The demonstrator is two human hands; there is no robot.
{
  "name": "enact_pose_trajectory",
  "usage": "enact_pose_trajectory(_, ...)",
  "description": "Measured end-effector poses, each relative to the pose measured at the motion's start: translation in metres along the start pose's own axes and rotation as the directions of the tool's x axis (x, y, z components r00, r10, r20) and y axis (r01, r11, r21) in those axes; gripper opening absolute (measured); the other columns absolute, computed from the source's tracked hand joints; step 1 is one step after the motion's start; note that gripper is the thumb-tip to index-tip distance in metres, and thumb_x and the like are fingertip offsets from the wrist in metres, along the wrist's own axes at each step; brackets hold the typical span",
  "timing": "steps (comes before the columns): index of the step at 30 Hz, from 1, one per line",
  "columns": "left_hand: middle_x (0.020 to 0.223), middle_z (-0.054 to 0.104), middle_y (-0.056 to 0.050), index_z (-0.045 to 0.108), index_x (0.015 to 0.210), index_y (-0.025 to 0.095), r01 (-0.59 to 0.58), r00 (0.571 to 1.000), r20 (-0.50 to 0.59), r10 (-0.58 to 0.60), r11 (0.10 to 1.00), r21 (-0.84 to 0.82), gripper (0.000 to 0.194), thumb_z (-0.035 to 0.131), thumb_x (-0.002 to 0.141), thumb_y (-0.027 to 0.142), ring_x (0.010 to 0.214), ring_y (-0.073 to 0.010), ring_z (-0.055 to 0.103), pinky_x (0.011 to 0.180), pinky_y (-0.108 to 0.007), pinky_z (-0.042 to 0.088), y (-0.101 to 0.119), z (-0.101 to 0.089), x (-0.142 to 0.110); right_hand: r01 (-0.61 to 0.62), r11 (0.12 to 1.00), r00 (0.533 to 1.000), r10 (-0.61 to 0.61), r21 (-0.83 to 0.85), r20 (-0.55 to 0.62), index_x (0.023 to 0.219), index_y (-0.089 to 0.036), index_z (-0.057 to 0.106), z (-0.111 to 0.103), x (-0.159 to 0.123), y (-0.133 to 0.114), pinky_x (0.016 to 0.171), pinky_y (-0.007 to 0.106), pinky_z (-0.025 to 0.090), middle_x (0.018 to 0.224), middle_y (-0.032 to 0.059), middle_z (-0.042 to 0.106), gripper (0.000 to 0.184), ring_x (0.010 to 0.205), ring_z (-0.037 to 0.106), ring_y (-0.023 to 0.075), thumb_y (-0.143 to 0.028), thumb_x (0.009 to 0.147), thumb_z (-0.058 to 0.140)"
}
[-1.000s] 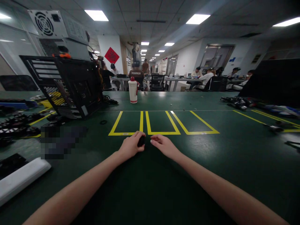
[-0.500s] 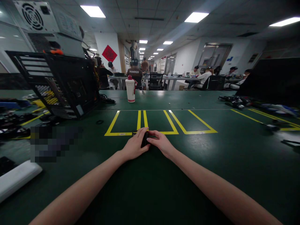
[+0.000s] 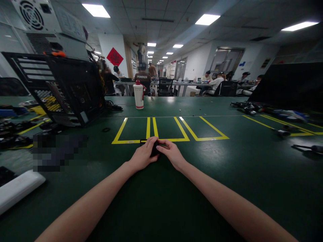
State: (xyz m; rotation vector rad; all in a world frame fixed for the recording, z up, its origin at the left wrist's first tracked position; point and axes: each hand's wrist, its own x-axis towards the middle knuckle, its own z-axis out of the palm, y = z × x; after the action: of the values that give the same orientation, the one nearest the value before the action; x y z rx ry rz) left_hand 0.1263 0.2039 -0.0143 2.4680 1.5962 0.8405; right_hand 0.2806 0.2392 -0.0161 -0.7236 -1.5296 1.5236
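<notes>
Holding a small black object (image 3: 154, 151): left hand (image 3: 141, 156) fingers curled round it, right hand (image 3: 173, 155) fingers nearly together at its right side, contact partly hidden. Uneven pressure could twist it loose, I'd judge. Resting on the desk (image 3: 161, 208) or lifted, can't tell. Yellow tape (image 3: 120, 129) edges just beyond; open green surface nearer the person, computer case (image 3: 75, 92) well left.

The word PUMPKIN (image 3: 142, 77) is readable on the back of a brown shirt (image 3: 146, 81); the red diamond sign (image 3: 114, 57) perhaps bears a character, too blurred.
</notes>
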Motion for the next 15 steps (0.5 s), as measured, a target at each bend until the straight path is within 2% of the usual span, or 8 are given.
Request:
enact_pose_trajectory(3, 0.124, 0.036, -0.007, 0.02, 0.123, 0.026, 0.01, 1.0, -0.007, -0.01, 1.0, 0.025, 0.064, 0.058, 0.071, 0.028, 0.097, -0.0227, 0.053, 0.07, -0.036, 0.05, 0.0007, 0.0005, 0.001, 0.007, 1.0, 1.0, -0.007, -0.03, -0.009, 0.1, -0.02, 0.055, 0.0013, -0.0002, -0.0011, 0.091, 0.036, 0.041, 0.106, 0.0035, 0.058, 0.03, 0.102, 0.053, 0.0173, -0.024, 0.07, 0.06)
enact_pose_trajectory(8, 0.125, 0.035, -0.006, 0.02, 0.123, 0.025, 0.028, 1.0, -0.01, -0.028, 0.996, 0.088, 0.064, 0.056, 0.072, 0.021, 0.094, -0.0211, 0.053, 0.07, -0.034, 0.05, -0.0006, 0.0028, 0.0018, 0.018, 0.998, 1.0, -0.018, -0.061, -0.009, 0.103, -0.018, 0.053, 0.0, 0.0019, 0.0035, 0.091, 0.035, 0.04, 0.108, 0.0058, 0.057, 0.033, 0.102, 0.053, 0.0177, -0.026, 0.071, 0.06)
enact_pose_trajectory(12, 0.124, 0.038, -0.008, 0.023, 0.122, 0.021, -0.033, 0.998, -0.04, 0.039, 0.99, 0.137, 0.064, 0.058, 0.069, 0.018, 0.106, -0.0237, 0.044, 0.085, -0.039, 0.04, -0.0012, 0.0044, 0.0019, 0.052, 0.998, 0.998, -0.051, -0.044, 0.028, 0.1, -0.019, 0.053, -0.0011, 0.0031, 0.0082, 0.091, 0.036, 0.041, 0.102, 0.0043, 0.059, 0.031, 0.101, 0.054, 0.0179, -0.023, 0.07, 0.06)
enact_pose_trajectory(15, 0.123, 0.041, -0.008, 0.026, 0.122, 0.021, -0.012, 0.997, -0.068, 0.026, 0.98, 0.2, 0.062, 0.059, 0.069, 0.019, 0.102, -0.0269, 0.042, 0.085, -0.045, 0.035, -0.0006, 0.005, 0.0017, 0.09, 0.995, 0.995, -0.089, -0.042, 0.041, 0.098, -0.02, 0.053, 0.0002, 0.0014, 0.0081, 0.092, 0.034, 0.041, 0.101, 0.0025, 0.058, 0.031, 0.102, 0.053, 0.0173, -0.019, 0.067, 0.061)
